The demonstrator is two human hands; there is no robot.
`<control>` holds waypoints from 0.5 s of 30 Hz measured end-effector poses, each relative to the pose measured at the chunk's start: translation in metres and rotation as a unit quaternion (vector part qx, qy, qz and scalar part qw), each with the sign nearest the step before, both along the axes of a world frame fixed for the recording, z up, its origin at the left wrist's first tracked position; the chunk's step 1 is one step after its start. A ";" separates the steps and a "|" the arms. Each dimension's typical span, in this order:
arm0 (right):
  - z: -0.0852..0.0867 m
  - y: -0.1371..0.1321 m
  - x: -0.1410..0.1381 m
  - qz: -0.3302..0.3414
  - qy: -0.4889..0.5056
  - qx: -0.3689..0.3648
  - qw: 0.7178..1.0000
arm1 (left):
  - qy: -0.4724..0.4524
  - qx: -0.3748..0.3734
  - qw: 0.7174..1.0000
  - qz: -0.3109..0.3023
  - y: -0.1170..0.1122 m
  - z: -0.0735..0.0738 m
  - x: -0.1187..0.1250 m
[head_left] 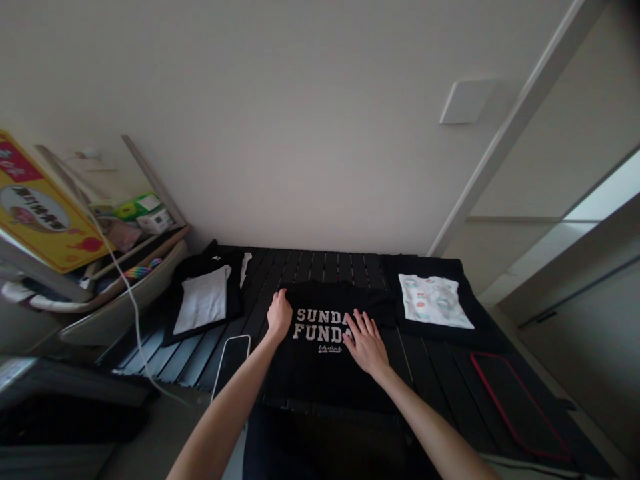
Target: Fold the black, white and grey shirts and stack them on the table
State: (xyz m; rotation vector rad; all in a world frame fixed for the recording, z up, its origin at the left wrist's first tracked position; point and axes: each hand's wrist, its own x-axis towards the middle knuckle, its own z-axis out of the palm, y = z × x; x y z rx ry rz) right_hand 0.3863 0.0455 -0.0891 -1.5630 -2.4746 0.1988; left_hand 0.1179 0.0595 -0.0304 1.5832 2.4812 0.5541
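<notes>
Grey garment (203, 300) and white garment (434, 301) sit folded at eight and four o'clock, while black shirt (320, 377) at six looks unfolded, right hand (367, 345) splayed flat on it, left hand (280, 313) curled, grip unclear!

A slatted black desk (440, 373) is set against a pale, dimly lit wall (310, 127) bearing a white panel (467, 101).

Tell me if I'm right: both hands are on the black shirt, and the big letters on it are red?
Not quite: the big letters are white, not red, as the head view shows. The left hand and right hand are indeed both on the black shirt.
</notes>
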 end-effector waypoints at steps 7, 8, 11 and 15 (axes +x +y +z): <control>-0.012 0.004 -0.001 -0.012 0.005 0.016 1.000 | -0.054 0.074 0.985 -0.149 0.022 0.012 0.047; -0.012 0.004 -0.001 -0.012 0.007 0.017 1.000 | -0.076 0.069 0.977 -0.187 0.023 0.009 0.054; -0.011 0.004 -0.001 -0.010 0.010 0.018 1.000 | -0.105 0.026 0.959 -0.263 0.019 -0.011 0.069; -0.008 0.002 -0.001 -0.010 0.014 0.025 1.000 | -0.001 -0.011 0.960 -0.281 -0.004 -0.043 0.075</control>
